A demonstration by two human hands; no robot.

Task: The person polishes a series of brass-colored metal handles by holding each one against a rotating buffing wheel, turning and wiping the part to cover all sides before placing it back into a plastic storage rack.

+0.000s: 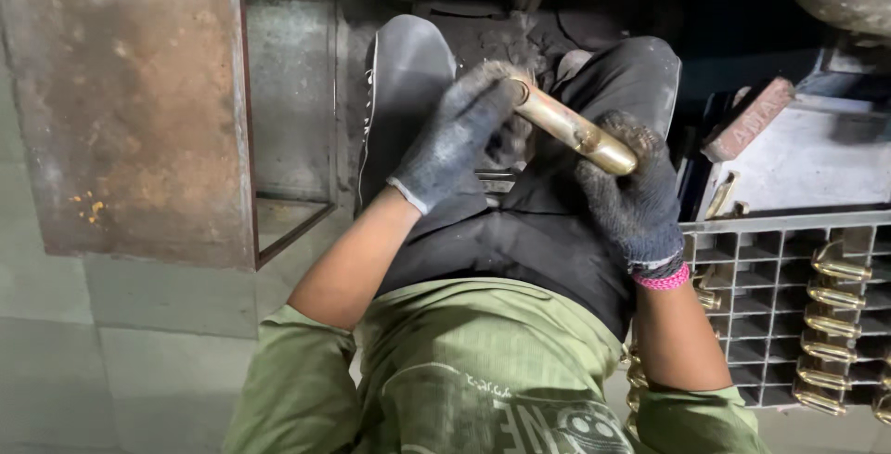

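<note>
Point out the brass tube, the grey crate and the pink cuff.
brass tube (568, 125), head view: middle of its shaft between the hands.
grey crate (756, 296), head view: bare grid cells.
pink cuff (663, 278), head view: the right glove's wrist band.

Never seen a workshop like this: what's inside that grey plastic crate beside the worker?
The crate has a grid of small compartments. Curved brass pieces stand along its right side; most other cells look empty. The right forearm covers its near-left corner.

A rusty metal panel (130, 101) stands left; a grey plastic crate (780, 324) holds brass handles (835, 324) right.
</note>
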